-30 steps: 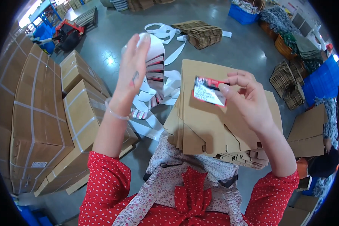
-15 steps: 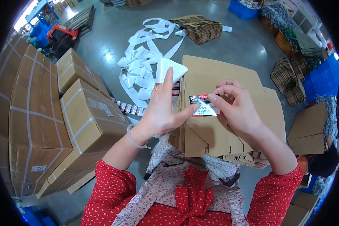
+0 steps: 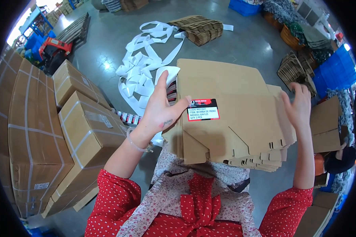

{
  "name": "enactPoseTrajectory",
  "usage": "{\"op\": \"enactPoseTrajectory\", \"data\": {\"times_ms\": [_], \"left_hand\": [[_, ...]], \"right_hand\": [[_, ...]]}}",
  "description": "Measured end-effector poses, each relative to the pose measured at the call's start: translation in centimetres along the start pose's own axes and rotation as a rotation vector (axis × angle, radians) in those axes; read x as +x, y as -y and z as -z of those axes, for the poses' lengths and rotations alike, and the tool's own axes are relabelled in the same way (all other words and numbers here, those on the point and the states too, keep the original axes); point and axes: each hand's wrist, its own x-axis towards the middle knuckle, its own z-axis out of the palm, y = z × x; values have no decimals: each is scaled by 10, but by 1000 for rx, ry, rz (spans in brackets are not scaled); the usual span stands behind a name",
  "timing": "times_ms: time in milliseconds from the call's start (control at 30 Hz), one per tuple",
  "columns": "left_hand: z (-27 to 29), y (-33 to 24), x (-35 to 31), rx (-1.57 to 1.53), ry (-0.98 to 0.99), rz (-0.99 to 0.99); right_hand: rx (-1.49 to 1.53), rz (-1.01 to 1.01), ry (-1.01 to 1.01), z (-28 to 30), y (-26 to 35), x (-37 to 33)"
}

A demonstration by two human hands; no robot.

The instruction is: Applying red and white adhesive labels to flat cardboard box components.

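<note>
A stack of flat, die-cut brown cardboard boxes [image 3: 225,79] lies in front of me. On the top one sits a red, black and white label [image 3: 203,110], flat near the left edge. The thumb of my left hand [image 3: 158,108] touches the label's upper left corner. Its index finger points up, and the other fingers, mostly hidden, seem to curl round a white backing strip [image 3: 168,71] with more labels on it. My right hand [image 3: 298,104] is raised over the stack's right edge, its fingers apart and holding nothing.
Loose white strip [image 3: 140,67] lies tangled on the floor ahead, beside a bundle of folded cardboard [image 3: 201,29]. Strapped cartons [image 3: 87,126] stand at my left. At the right are cardboard stacks [image 3: 296,71], a blue crate [image 3: 338,73] and baskets [image 3: 290,37].
The label, held between both hands before, now lies flat on the top cardboard. My right hand has let go and moved right. My left thumb stays at the label's corner.
</note>
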Motion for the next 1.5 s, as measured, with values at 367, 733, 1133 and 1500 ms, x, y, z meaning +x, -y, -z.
{"op": "enactPoseTrajectory", "data": {"times_ms": [367, 733, 1133, 1500], "left_hand": [[-36, -14, 5, 78, 31, -55], [-12, 0, 33, -56, -282, -89], [5, -74, 56, 356, -316, -419], [-31, -257, 61, 165, -194, -908]], "right_hand": [[790, -544, 407, 17, -86, -41], [1140, -1704, -345, -147, -254, -219], [1051, -925, -367, -28, -140, -58], [1673, 178, -374, 101, 139, 69]]}}
